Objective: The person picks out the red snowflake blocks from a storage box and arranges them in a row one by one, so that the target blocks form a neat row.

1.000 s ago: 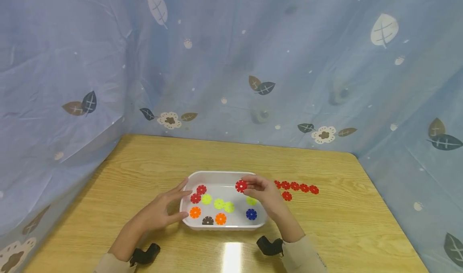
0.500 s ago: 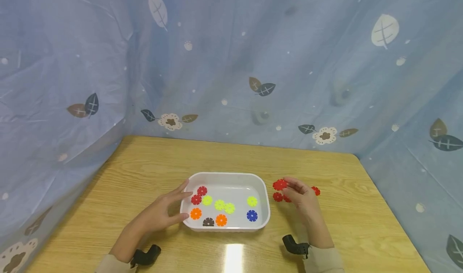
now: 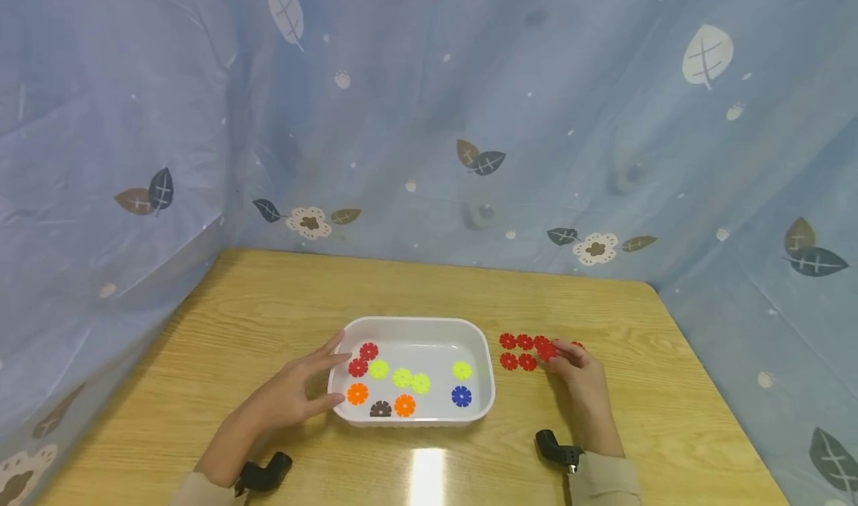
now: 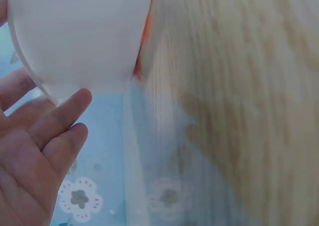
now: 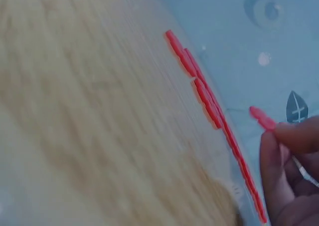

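My left hand (image 3: 295,387) rests at the left end of a white plastic tray (image 3: 409,328), fingers spread and touching its rim. In the left wrist view, fingertips (image 4: 82,99) lie against the tray's outer wall (image 4: 84,41). A red notched disc, a snowflake-shaped building piece (image 3: 547,351), is pinched between the thumb and fingers of my right hand (image 3: 585,379). In the right wrist view that held disc (image 5: 261,118) is tilted and apart from the table. Below it run a far row of red discs (image 3: 525,342) and a nearer pair (image 3: 527,362), partly hidden by the hand.
Inside the tray lie red discs (image 3: 358,367), yellow discs (image 3: 402,377), orange discs (image 3: 405,405), a blue disc (image 3: 462,396) and a dark brown disc (image 3: 380,409). The wooden table (image 3: 322,282) is bordered by a patterned blue cloth (image 3: 415,118).
My right hand has carried the red disc rightward from over the tray, past the row's left end, to beside the nearer pair. The left hand has stayed at the tray.
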Motion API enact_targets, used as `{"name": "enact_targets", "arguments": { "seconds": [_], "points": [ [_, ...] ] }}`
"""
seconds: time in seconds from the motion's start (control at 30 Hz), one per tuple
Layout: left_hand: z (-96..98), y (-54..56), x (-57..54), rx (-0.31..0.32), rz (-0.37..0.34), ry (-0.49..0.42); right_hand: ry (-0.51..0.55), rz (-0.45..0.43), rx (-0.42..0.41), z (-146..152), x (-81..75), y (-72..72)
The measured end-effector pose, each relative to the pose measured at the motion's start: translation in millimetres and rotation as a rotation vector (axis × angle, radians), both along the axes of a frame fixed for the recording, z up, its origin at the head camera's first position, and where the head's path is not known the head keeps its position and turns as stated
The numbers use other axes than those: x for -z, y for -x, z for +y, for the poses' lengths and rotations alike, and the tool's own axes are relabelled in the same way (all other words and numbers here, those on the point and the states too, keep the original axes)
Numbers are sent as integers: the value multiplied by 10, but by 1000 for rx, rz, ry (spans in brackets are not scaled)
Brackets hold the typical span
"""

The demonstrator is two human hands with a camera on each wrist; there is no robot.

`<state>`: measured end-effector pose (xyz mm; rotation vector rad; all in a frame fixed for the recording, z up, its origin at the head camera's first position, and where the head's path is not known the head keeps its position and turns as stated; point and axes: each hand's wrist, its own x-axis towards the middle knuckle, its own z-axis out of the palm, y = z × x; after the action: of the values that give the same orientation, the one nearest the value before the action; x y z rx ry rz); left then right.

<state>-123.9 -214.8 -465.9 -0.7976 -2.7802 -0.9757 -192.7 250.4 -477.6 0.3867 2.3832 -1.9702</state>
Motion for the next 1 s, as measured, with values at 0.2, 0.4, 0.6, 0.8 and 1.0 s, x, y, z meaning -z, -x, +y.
{"name": "enact_targets", "arguments": {
  "seconds": [0.2,0.4,0.6,0.8,1.0],
  "points": [
    [-15,18,-8,9,12,4,-322,0,-26,39,86,0],
    [-19,16,-8,9,19,0,-500,62,-44,37,107,0],
    [-21,16,11,17,26,-5,-489,74,-9,25,46,2],
    [-17,14,17,13,29,-5,-381,116,-31,-9,-109,-37],
    [-11,23,10,17,26,-5,-316,228,-106,-158,-276,-103]
  ]
}}
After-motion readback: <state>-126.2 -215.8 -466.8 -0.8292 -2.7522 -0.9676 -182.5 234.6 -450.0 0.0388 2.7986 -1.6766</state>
